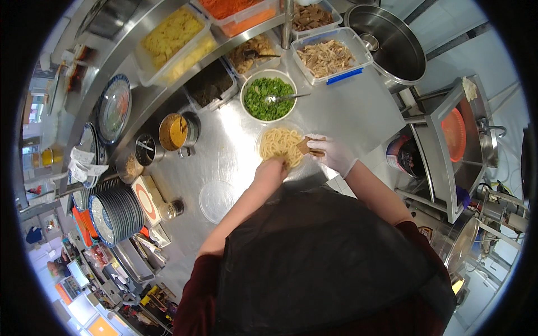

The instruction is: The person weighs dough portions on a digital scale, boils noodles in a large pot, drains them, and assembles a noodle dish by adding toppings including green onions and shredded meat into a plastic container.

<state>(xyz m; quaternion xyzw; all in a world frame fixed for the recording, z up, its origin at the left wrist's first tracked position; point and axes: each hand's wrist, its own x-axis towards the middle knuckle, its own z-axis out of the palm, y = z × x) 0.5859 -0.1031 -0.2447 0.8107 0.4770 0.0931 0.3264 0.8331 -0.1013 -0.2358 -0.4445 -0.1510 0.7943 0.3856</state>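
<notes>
Pale thick noodles (275, 140) fill a round clear plastic container (257, 145) on the steel counter in front of me. My right hand (332, 153), in a thin whitish glove, pinches flat brown food slices (306, 147) over the container's right edge. Bare of any glove, my left hand (270, 174) is at the near side of the container. Its fingertips are curled by the noodles, and I cannot tell whether they grip anything. A round clear plastic lid (217, 201) lies flat to the left of my left forearm.
A bowl of chopped green herbs (262, 90) with a spoon stands just beyond the noodles. Behind it are tubs of shredded meat (325, 59) and brown slices (313, 19). Leftward stand a sauce pot (173, 132), a glass jar (168, 211) and stacked plates (122, 216). A large steel pot (391, 40) is back right.
</notes>
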